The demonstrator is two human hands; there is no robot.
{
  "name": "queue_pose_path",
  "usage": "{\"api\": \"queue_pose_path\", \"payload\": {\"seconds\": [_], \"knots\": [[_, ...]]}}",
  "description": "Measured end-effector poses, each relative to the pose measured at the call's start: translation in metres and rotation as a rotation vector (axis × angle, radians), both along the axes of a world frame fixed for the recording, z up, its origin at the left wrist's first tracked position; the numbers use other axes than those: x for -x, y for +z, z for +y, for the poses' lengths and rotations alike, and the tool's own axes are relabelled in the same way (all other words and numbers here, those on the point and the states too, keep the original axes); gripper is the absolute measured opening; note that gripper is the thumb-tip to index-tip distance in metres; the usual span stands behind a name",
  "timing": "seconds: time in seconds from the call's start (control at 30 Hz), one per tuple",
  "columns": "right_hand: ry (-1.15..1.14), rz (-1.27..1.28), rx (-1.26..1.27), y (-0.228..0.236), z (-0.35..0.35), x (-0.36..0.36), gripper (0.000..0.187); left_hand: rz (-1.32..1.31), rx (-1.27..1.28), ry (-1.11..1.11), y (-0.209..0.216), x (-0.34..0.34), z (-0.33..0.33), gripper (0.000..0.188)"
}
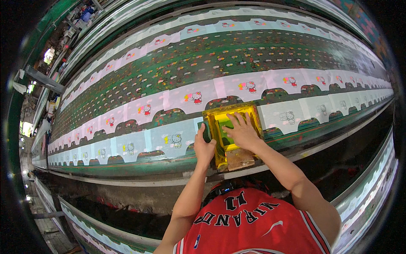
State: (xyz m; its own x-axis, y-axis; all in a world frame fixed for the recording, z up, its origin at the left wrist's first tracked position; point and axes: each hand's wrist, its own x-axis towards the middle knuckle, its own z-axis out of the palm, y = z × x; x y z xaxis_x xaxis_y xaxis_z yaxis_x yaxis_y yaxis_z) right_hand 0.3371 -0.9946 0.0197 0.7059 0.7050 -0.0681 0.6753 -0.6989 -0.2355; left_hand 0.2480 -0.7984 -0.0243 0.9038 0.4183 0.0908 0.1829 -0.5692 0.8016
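A yellow-edged screen-printing frame (208, 113) lies over the front row of fabric pieces, tilted slightly in view. My right hand (242, 130) is spread open inside it, fingers over the yellow-green mesh (226, 122). A brown wooden-looking block (241, 159) sits at the frame's near end, below my right wrist. At the left side of the frame, my left hand (204, 148) has its thumb and fingers around a dark green flat piece (206, 132) whose kind I cannot make out. A pale blue printed fabric piece (172, 140) lies just left of it.
The long green table (177, 163) carries rows of pale pink printed pieces (195, 98) behind the frame and whitish ones (289, 117) to its right. A metal rail (127, 183) runs along the near edge. Another printed-fabric table (101, 233) stands at lower left.
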Motion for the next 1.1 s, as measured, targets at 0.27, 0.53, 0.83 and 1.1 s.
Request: {"api": "queue_pose_path", "payload": {"seconds": [0.27,0.53,0.83,1.1], "knots": [[-0.012,-0.017,0.019,-0.007,0.003,0.0,0.044,0.109,0.146,-0.007,0.024,-0.001,-0.004,0.079],[0.013,0.008,0.055,0.008,-0.001,-0.004,0.053,0.173,0.169,0.022,0.035,-0.001,-0.005,0.078],[0.02,-0.019,0.06,-0.004,0.003,0.0,0.047,0.054,0.02,-0.009,0.01,0.0,-0.002,0.081],[-0.037,0.028,0.013,0.0,0.002,-0.001,0.048,0.157,0.213,0.017,0.027,-0.003,-0.006,0.077]]}}
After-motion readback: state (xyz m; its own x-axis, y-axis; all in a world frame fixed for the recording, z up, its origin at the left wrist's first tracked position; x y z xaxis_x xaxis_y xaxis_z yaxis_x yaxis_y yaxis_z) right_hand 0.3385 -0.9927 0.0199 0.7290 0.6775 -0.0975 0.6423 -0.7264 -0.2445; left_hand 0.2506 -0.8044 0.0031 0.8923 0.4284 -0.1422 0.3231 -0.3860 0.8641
